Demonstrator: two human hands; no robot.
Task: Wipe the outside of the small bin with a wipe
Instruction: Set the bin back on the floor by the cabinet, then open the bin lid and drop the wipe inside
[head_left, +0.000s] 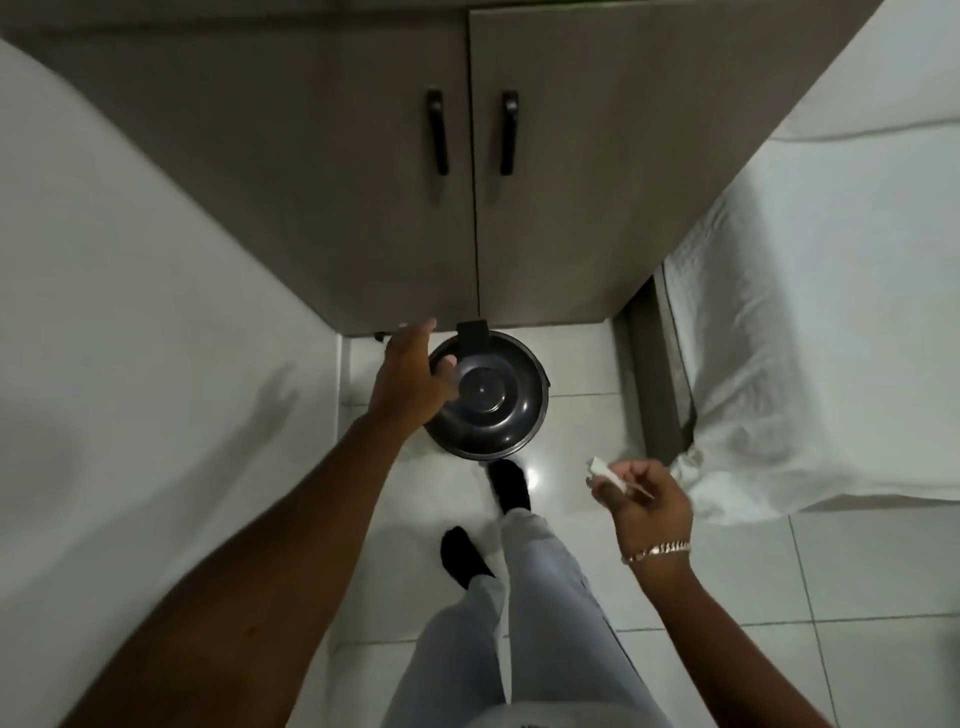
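Note:
A small round black bin (493, 402) with a domed lid stands on the white tiled floor, just in front of the cabinet. My left hand (410, 379) hovers over its left rim with the fingers spread, and I cannot tell if it touches the lid. Off to the lower right of the bin, my right hand (647, 501) pinches a small folded white wipe (605, 470). A bracelet circles that wrist.
A grey two-door cabinet (467, 208) with black handles rises behind the bin. A white wall (130, 312) runs along the left. A bed with white bedding (831, 312) fills the right. My legs and black shoes (509, 486) stand on the tiles (831, 623) below the bin.

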